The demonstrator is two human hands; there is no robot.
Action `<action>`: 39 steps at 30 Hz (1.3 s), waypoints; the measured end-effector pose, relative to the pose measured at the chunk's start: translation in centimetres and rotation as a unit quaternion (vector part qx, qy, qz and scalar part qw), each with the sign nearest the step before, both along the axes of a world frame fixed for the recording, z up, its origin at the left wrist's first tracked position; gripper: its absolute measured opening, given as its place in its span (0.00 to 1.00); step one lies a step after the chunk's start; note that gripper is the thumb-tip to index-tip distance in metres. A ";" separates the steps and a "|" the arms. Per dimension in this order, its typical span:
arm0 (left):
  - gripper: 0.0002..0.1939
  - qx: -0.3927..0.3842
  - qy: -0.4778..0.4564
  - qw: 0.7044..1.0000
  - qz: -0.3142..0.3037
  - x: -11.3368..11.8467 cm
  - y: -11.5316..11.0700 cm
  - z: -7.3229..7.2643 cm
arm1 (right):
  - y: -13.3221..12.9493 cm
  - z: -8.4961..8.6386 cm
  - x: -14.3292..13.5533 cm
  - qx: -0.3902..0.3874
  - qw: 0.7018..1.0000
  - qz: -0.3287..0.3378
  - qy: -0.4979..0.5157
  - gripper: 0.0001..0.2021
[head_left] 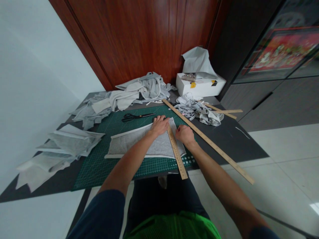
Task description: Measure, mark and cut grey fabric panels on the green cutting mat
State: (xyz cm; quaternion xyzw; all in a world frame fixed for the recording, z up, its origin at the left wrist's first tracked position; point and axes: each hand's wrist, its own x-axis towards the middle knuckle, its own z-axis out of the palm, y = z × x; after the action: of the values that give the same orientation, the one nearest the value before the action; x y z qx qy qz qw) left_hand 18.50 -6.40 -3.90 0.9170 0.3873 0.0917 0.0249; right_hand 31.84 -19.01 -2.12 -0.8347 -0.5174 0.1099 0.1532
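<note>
A piece of grey fabric [132,142] with white edges lies on the green cutting mat [99,166]. Across its right part runs a short wooden ruler [176,149], its near end reaching past the mat. My left hand [160,125] rests flat at the ruler's far end, fingers spread over the fabric and ruler. Just right of the ruler, my right hand [184,133] is closed by the fabric's right edge; whatever its fingers hold is hidden. Black scissors [137,116] lie on the mat beyond the fabric, left of my left hand.
A long wooden ruler [209,141] slants past my right hand and over the table's front edge. Fabric scraps lie in a back pile [139,89] and a right pile [196,109]. Folded fabric [72,141] is at left. A white box [201,85] stands behind, before a wooden door [139,39].
</note>
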 end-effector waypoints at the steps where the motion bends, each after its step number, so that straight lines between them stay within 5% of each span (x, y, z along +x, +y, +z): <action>1: 0.24 0.000 -0.001 1.000 0.001 0.0 -0.1 0.0 | 0.2 0.1 -0.2 -0.013 1.000 -0.004 0.001 0.13; 13: 0.23 0.008 -0.004 1.000 -0.006 -0.1 -0.2 0.0 | 0.8 -0.2 -1.6 -0.035 0.998 0.027 -0.050 0.17; 29: 0.23 0.006 -0.014 1.000 -0.007 -0.1 -0.7 0.4 | -0.5 -0.5 -1.0 0.059 0.996 0.037 -0.047 0.12; 35: 0.22 0.004 -0.009 1.000 -0.011 -0.1 -0.4 0.2 | -1.2 -1.6 -1.2 0.166 0.957 0.232 -0.044 0.14; 39: 0.22 0.004 -0.012 1.000 -0.006 -0.1 -0.3 0.0 | -2.0 -2.2 -1.1 0.157 0.960 0.226 -0.051 0.18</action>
State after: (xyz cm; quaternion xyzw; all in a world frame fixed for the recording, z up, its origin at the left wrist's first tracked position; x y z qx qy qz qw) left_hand 18.44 -6.65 -3.87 0.9183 0.3812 0.1040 0.0260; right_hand 30.70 -20.97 -4.37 -0.6662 -0.7102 0.0168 0.2268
